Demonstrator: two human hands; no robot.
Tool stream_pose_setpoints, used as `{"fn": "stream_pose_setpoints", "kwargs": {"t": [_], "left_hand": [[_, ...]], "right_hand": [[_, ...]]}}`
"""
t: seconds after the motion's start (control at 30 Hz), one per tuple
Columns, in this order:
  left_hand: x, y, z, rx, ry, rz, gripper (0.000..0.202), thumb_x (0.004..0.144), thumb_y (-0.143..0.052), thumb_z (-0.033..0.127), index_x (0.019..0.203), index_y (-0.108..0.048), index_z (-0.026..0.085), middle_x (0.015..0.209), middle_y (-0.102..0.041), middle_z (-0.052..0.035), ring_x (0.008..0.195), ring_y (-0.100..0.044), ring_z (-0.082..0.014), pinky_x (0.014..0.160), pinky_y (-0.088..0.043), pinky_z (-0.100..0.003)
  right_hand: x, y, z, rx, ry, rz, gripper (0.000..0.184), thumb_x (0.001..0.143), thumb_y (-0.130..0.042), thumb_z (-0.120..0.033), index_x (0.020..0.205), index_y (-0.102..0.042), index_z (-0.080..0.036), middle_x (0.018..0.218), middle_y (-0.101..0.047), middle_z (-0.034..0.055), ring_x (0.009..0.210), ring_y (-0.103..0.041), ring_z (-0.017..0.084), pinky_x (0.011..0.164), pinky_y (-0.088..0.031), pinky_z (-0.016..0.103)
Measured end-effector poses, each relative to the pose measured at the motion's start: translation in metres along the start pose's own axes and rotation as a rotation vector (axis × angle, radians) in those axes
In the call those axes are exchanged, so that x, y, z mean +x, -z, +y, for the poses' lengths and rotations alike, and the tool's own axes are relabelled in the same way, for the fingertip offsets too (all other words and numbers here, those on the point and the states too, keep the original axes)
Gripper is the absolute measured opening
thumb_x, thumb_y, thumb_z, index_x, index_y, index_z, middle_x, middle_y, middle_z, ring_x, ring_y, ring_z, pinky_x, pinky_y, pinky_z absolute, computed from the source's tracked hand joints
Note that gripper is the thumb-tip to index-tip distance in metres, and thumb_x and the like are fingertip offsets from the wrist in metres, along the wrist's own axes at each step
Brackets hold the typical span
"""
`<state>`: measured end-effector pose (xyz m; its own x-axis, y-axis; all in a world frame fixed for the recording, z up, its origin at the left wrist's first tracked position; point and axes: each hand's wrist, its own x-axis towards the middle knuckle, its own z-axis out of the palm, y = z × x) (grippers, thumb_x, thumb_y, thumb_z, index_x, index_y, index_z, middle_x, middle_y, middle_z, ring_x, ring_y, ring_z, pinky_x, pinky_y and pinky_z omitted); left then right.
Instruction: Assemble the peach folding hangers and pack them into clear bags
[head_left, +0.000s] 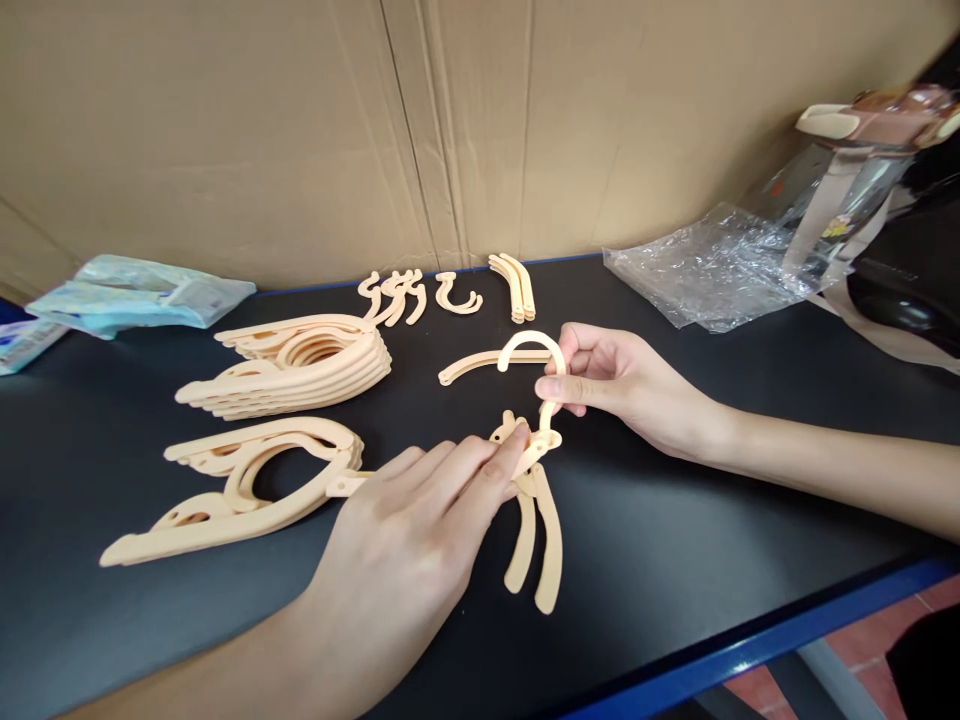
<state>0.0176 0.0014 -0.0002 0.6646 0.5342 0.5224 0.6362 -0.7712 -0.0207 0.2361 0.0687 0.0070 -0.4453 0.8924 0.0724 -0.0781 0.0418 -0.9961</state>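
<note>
My left hand point(420, 520) pinches the joint of two peach plastic hanger arms point(541, 530), whose curved ends hang toward the table's front edge. My right hand point(615, 380) grips a peach hook piece point(531, 347) with thumb and fingers, its lower end meeting the joint by my left fingertips. Both hands are closed on these parts just above the black table point(675, 540).
Two stacks of folded peach hangers point(300, 365) point(247, 480) lie at the left. Loose hooks point(397, 295) and arm pieces point(514, 285) lie near the cardboard wall point(450, 130); one arm point(469, 365) lies mid-table. Clear plastic bag point(705, 265) at right, blue packets point(135, 290) at far left.
</note>
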Motion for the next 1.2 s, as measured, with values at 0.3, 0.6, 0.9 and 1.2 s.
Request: {"fn": "stream_pose_setpoints", "kwargs": {"t": [0.3, 0.6, 0.9, 1.2], "left_hand": [[-0.003, 0.003, 0.003, 0.004, 0.072, 0.005, 0.032, 0.097, -0.049, 0.007, 0.127, -0.059, 0.009, 0.098, -0.071, -0.0028, 0.076, -0.066, -0.0148, 0.065, -0.044, -0.028], [-0.001, 0.010, 0.003, -0.423, 0.441, -0.075, 0.035, 0.098, -0.054, 0.020, 0.130, -0.049, 0.032, 0.093, -0.064, 0.0058, 0.066, -0.063, -0.0076, 0.056, -0.049, -0.015], [0.013, 0.017, -0.010, -1.211, 0.915, -0.180, 0.058, 0.088, -0.066, 0.034, 0.140, -0.041, 0.037, 0.090, -0.059, 0.0022, 0.057, -0.058, -0.0110, 0.041, -0.056, -0.021], [0.016, 0.017, -0.017, -1.354, 0.991, -0.113, 0.054, 0.094, -0.061, 0.042, 0.143, -0.043, 0.029, 0.068, -0.050, 0.0066, 0.050, -0.045, -0.0065, 0.043, -0.050, -0.015]], "right_hand": [[-0.002, -0.002, -0.003, -0.064, 0.103, -0.012, 0.033, 0.072, -0.085, -0.019, 0.073, -0.052, -0.018, 0.064, -0.063, -0.0068, 0.058, -0.057, 0.007, 0.058, -0.046, 0.020], [-0.001, 0.014, -0.002, -0.724, 0.469, 0.022, 0.020, 0.099, -0.054, -0.036, 0.088, -0.060, -0.020, 0.084, -0.067, 0.0023, 0.079, -0.061, 0.017, 0.073, -0.048, 0.031], [0.014, 0.029, 0.013, -1.368, 0.514, -0.049, 0.043, 0.099, -0.051, -0.033, 0.138, -0.053, -0.015, 0.131, -0.060, 0.0149, 0.117, -0.053, 0.030, 0.097, -0.045, 0.047], [0.012, 0.026, 0.007, -1.275, 0.409, 0.013, 0.001, 0.087, -0.057, -0.019, 0.086, -0.058, -0.020, 0.087, -0.065, 0.0042, 0.081, -0.055, 0.021, 0.077, -0.041, 0.036]]}}
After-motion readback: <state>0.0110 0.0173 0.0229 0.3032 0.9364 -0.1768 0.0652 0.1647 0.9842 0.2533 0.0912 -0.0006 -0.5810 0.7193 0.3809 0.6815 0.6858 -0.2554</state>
